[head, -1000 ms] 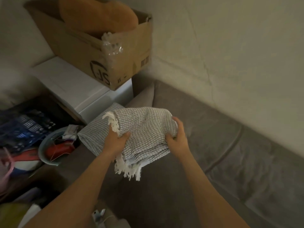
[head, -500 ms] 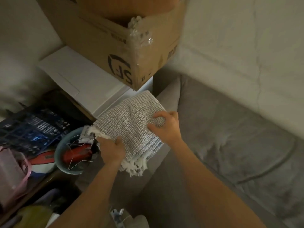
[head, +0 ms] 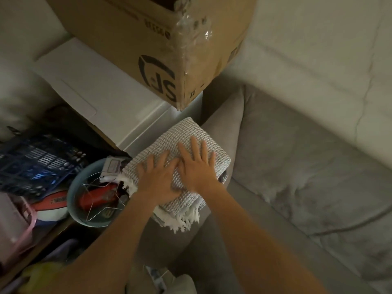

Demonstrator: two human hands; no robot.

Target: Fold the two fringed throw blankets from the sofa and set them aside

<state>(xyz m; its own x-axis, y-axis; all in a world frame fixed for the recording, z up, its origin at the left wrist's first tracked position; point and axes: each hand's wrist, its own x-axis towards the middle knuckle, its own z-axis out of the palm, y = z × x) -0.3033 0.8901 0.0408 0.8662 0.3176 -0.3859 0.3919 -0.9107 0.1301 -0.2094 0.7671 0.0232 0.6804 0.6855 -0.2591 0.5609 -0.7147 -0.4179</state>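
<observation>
A folded grey waffle-weave blanket [head: 186, 134] with white fringe lies on the grey sofa's armrest [head: 224, 115]. It sits on top of another folded fringed blanket, whose edge and fringe [head: 182, 219] peek out at the near end. My left hand [head: 158, 177] lies flat on the top blanket with fingers spread. My right hand [head: 196, 164] presses flat beside it, fingers spread too. Neither hand grips the cloth.
A cardboard box [head: 161, 43] stands on a white cabinet [head: 89, 88] just behind the armrest. To the left are a blue crate [head: 36, 162], a teal bowl [head: 74, 194] with red items and a wire star, and a pink bin [head: 14, 221]. The grey sofa seat [head: 307, 177] stretches right.
Both hands carried the folded blanket left onto the armrest stack, let go of it, and now rest flat on top. The view has moved closer to the armrest.
</observation>
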